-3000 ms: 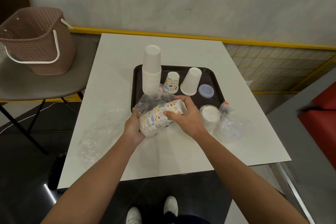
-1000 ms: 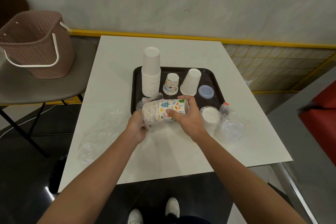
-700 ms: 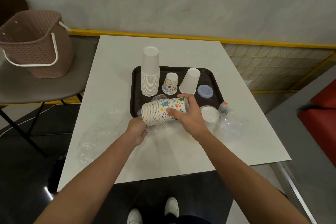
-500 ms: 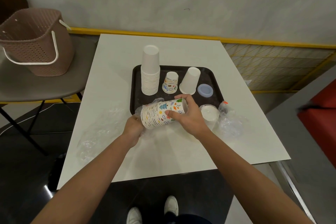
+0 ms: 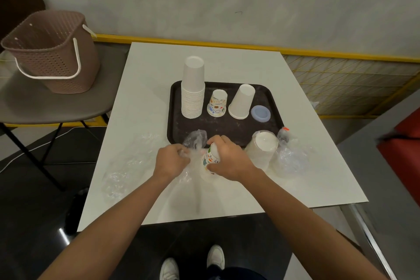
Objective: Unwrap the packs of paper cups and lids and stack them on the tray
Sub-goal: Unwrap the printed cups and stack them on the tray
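My right hand [image 5: 227,158] grips a stack of printed paper cups [image 5: 209,161], held nearly upright on the white table just in front of the dark tray [image 5: 223,129]. My left hand [image 5: 171,159] pinches the clear plastic wrapper [image 5: 194,142] that hangs off the stack's left side. On the tray stand a tall stack of white cups [image 5: 193,90], a single printed cup [image 5: 217,103], a single white cup [image 5: 242,102] and a bluish lid [image 5: 261,113]. A wrapped pack of white lids [image 5: 261,150] sits at the tray's front right corner.
Crumpled clear plastic [image 5: 129,163] lies on the table's left part, and more wrap [image 5: 289,157] lies right of the lids. A brown woven basket [image 5: 53,52] stands on a grey chair [image 5: 56,102] to the left. A yellow rail [image 5: 341,55] runs behind the table.
The printed cup stack was lying sideways between both hands; my right hand has turned it nearly upright and lowered it to the table, while my left hand has drawn the wrapper off to the left.
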A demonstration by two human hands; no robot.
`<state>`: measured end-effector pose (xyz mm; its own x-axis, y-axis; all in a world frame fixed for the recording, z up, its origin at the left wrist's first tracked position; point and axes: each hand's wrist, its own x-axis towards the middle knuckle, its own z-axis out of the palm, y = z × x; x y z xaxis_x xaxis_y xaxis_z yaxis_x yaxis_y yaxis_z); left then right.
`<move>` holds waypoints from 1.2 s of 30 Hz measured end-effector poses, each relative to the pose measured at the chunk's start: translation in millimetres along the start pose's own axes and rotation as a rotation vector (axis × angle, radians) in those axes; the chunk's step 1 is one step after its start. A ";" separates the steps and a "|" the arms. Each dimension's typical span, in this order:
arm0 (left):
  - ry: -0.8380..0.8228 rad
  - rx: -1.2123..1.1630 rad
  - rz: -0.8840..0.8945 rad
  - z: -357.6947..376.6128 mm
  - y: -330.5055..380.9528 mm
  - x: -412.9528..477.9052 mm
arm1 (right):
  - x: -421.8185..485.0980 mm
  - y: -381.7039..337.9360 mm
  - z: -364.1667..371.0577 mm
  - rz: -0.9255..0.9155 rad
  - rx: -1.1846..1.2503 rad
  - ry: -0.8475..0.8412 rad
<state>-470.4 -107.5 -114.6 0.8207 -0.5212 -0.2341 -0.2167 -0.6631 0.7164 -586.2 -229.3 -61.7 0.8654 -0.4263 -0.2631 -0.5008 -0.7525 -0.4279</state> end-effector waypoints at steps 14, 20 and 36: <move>0.337 -0.072 -0.048 -102.7 6.1 51.0 | 2.7 -3.3 3.1 -0.004 -0.069 -0.005; 0.241 0.072 -0.132 -106.0 -16.2 83.9 | 0.5 -2.7 7.3 0.000 -0.056 0.026; 0.104 0.003 -0.274 -80.9 -17.0 99.5 | 4.5 -2.1 7.8 0.036 -0.057 0.020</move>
<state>-342.3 -104.6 -96.9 0.8986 -0.2649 -0.3499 0.0187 -0.7734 0.6336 -581.4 -225.7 -68.7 0.8475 -0.4631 -0.2595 -0.5301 -0.7637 -0.3684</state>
